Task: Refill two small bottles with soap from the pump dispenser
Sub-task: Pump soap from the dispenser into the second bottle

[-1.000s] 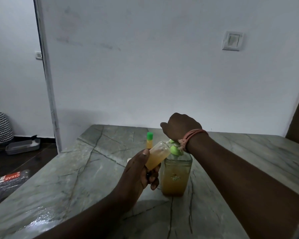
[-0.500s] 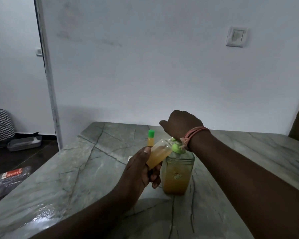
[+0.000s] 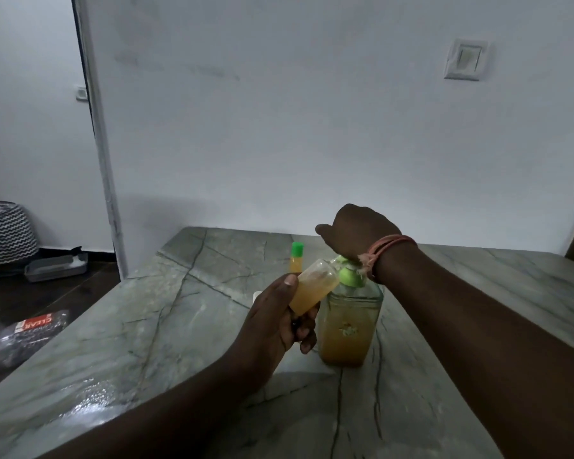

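Observation:
A clear pump dispenser point(image 3: 348, 326) of amber soap with a green pump top stands on the grey marble table point(image 3: 146, 326). My right hand point(image 3: 355, 231) rests on top of the pump head and hides most of it; its fingers are out of sight. My left hand point(image 3: 279, 319) grips a small uncapped bottle point(image 3: 312, 286), part full of amber soap, tilted with its mouth at the pump spout. A second small bottle point(image 3: 296, 258) with a green cap stands upright behind it.
A small white object point(image 3: 256, 296) peeks out behind my left hand. On the dark floor to the left lie a plastic packet point(image 3: 34, 329), a grey tray point(image 3: 55, 266) and a striped basket point(image 3: 5, 231). A white wall runs behind the table.
My right hand has lifted a little over the pump head. The small bottle stays tilted at the spout in my left hand.

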